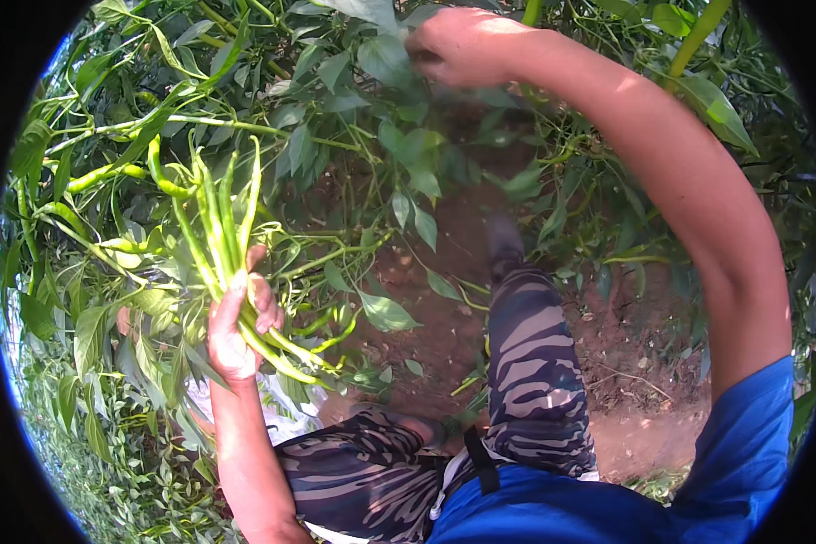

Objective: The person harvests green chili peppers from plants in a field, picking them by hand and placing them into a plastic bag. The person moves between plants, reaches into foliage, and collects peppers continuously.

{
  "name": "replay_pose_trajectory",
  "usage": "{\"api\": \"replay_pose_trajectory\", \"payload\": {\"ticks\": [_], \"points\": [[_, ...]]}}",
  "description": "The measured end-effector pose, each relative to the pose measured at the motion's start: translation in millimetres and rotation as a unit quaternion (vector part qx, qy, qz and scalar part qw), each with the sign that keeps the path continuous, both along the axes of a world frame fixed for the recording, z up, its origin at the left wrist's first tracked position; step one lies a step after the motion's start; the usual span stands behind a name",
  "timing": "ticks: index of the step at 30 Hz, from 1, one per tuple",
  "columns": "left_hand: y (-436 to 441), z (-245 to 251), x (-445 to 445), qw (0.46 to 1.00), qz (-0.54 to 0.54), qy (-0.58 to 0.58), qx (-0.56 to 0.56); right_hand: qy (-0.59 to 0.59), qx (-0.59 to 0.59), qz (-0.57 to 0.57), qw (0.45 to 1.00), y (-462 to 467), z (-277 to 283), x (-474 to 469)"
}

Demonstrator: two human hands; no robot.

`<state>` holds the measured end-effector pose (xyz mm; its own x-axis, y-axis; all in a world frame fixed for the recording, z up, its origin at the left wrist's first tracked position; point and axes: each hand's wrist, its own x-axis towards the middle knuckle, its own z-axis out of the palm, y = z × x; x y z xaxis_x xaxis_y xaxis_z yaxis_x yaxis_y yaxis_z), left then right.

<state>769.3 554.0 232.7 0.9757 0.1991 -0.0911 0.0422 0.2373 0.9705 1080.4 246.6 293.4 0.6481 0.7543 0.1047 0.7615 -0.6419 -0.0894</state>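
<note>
A bunch of long green chili peppers (pixel 221 231) is gripped in my left hand (pixel 234 326), the tips fanning out above and below the fist. Around that hand grow leaves and more peppers (pixel 105 177) on the plant, to its left. My right hand (pixel 449 47) reaches far forward into pepper foliage (pixel 384 61) at the top of the view. Its fingers are curled and partly hidden, so whether they hold anything is unclear.
A white plastic bag (pixel 289 411) lies by my bent leg, below the left hand. Leafy branches (pixel 231 124) cross the left side. Brown soil (pixel 421 353) shows between the plants, near my camouflage trousers (pixel 537 367). A thick green stem (pixel 697 41) rises at upper right.
</note>
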Motion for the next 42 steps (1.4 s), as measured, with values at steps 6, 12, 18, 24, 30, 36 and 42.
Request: {"api": "replay_pose_trajectory", "payload": {"ticks": [6,12,18,24,30,36,42], "points": [[-1,6,1,0.998,0.001,0.061,-0.007,0.176,0.289,-0.090,0.937,88,-76,-38],[4,4,1,0.998,-0.004,0.057,-0.029,0.205,0.522,-0.197,0.804,135,-115,-34],[10,-2,-4,1.000,-0.013,0.018,0.008,0.221,0.518,-0.317,0.763,111,-136,-50],[11,-3,-10,0.999,-0.026,-0.024,-0.005,0.372,0.558,-0.369,0.643,88,-133,-56],[13,-7,-12,0.998,-0.056,-0.030,-0.028,0.170,0.514,-0.293,0.788,86,-138,-78],[7,-7,-15,0.997,-0.065,-0.026,0.026,-0.120,0.452,-0.207,0.859,109,-116,-101],[-6,-4,-9,0.999,-0.032,0.010,0.030,-0.070,0.182,-0.070,0.978,131,-96,-47]]}}
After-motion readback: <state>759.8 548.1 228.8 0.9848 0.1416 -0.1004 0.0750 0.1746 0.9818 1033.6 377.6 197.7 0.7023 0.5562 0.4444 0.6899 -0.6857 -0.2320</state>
